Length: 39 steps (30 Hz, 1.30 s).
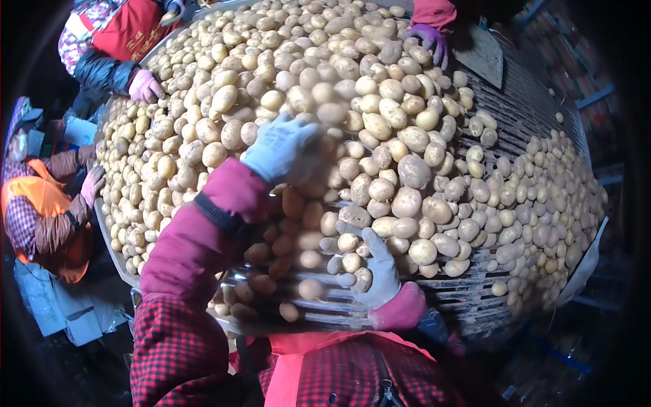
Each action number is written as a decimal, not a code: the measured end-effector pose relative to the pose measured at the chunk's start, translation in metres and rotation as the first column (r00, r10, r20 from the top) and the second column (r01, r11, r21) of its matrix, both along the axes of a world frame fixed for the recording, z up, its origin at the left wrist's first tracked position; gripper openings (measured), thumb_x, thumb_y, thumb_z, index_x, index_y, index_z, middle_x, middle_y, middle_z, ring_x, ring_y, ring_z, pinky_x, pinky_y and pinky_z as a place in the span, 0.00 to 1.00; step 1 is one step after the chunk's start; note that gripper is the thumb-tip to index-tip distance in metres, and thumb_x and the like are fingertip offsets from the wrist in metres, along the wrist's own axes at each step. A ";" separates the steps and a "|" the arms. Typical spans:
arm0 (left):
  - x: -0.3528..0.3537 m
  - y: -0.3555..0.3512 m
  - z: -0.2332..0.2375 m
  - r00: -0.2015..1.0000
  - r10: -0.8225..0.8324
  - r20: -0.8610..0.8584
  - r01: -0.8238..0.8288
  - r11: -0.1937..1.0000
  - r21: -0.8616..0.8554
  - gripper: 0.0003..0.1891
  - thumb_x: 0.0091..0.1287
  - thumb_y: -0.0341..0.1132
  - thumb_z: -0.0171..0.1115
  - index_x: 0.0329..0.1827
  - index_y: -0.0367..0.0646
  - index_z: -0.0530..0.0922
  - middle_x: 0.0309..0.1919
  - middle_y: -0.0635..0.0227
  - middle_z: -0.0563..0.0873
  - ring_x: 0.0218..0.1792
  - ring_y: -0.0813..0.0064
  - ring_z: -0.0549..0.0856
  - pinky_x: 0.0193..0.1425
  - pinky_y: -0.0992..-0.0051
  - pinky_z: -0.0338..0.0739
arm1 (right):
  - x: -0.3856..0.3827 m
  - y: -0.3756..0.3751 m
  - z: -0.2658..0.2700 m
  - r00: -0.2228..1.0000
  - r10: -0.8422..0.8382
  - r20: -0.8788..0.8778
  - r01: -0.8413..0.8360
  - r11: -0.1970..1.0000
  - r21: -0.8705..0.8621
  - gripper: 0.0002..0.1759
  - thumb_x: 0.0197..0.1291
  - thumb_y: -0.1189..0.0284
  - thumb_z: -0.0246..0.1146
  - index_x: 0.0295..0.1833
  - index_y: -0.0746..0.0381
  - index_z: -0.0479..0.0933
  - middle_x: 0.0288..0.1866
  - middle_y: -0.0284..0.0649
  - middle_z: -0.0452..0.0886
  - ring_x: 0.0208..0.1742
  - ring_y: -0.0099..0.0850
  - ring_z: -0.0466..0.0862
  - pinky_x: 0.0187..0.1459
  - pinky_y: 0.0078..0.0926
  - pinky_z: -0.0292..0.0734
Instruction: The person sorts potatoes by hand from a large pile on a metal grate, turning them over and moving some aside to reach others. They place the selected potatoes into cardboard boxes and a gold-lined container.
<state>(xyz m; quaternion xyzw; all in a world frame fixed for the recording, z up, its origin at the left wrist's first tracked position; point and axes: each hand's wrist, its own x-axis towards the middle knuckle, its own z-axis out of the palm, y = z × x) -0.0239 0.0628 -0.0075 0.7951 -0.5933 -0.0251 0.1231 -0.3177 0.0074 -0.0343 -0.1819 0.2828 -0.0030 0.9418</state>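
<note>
A large heap of potatoes [264, 74] covers the slatted metal table in front of me. My left hand [283, 149], in a pale grey-blue glove, reaches across into the middle of the heap. Its fingertips are blurred among the potatoes, so their grip does not show. Lower down, near the front edge, my right hand [380, 271] wears a grey glove. Its thumb and fingers curl around several small potatoes [351, 262] just above the slats. Below my left forearm, several potatoes [311, 289] look smeared by motion.
Bare slats [454, 295] show at the front right. More potatoes [542, 197] spread along the right side. At the far side are a co-worker's purple glove [432, 42] and a flat metal plate [480, 55]. Two co-workers' hands [144, 86] rest by the left edge; boxes [74, 312] stand below.
</note>
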 end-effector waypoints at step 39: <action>0.178 0.008 -0.043 0.758 0.349 0.551 -0.381 0.923 -0.060 0.25 0.71 0.45 0.59 0.72 0.70 0.73 0.72 0.66 0.75 0.67 0.54 0.77 0.70 0.41 0.64 | -0.025 -0.025 -0.014 1.000 -0.001 -0.010 0.004 0.962 0.271 0.38 0.75 0.39 0.49 0.72 0.59 0.70 0.64 0.46 0.79 0.51 0.37 0.83 0.30 0.20 0.78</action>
